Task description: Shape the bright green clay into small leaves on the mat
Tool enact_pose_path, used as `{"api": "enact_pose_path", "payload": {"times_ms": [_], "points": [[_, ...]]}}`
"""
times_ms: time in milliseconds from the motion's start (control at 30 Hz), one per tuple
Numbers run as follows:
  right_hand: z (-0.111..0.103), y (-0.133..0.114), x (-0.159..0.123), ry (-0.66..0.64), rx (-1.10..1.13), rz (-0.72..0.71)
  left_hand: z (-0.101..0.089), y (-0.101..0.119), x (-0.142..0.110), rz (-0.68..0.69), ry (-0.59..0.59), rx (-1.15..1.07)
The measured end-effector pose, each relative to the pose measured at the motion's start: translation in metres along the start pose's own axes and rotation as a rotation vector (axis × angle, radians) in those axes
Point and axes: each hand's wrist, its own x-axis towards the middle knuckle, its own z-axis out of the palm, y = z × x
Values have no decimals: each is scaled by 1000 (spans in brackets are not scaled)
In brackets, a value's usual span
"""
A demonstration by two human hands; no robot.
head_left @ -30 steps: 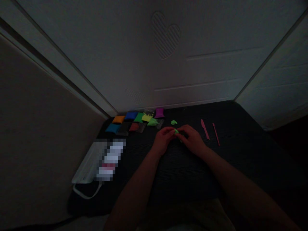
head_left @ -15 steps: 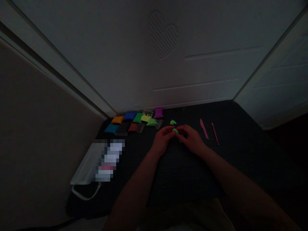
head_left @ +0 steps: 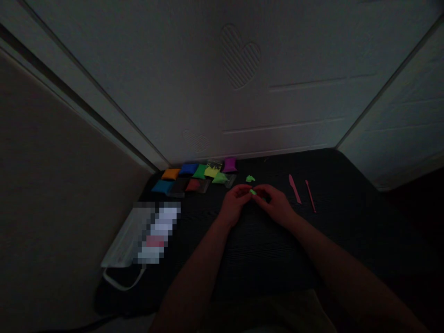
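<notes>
Green clay [head_left: 253,192] sits pinched small between the fingertips of my left hand [head_left: 234,203] and my right hand [head_left: 274,201], just above the dark table [head_left: 256,259], with a green lump [head_left: 250,178] lying just beyond, colored packets [head_left: 197,175] to the left and two pink tools [head_left: 295,188] to the right

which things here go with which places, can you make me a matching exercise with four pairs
1. magenta packet
2. face mask
3. pink knife-shaped tool
4. green piece in the grip

A. between the fingertips of both hands
B. right of the hands, beside a thin stick
C. at the table's back edge, near the wall
D. at the table's left side

1-C, 2-D, 3-B, 4-A
</notes>
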Motion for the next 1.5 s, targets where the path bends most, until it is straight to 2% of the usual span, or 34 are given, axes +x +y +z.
{"api": "enact_pose_path", "payload": {"times_ms": [367, 633, 767, 833, 933, 1000, 1067, 1267, 1500], "points": [[-2, 2, 1, 17, 73, 56, 5, 9, -5, -66, -73, -179], [-1, 0, 0, -10, 181, 154, 6, 7, -5, -125, -81, -63], [-1, 2, 0, -10, 151, 180, 5, 7, -5, -130, -100, -44], [-1, 2, 1, 21, 115, 149, 6, 7, -4, -136, -98, -68], [-3, 0, 0, 50, 28, 2, 7, 7, -4, -143, -91, -116], [-4, -2, 0, -5, -55, -112, 8, 7, -4, -141, -92, -132], [-4, -3, 0, -73, -128, -167, 8, 8, -4, -141, -83, -138], [-5, 0, -1, -68, -212, -156, 8, 8, -4, -133, -65, -132], [-7, 0, 0, 40, -147, -90, 6, 11, -5, -133, -94, -193]]}}
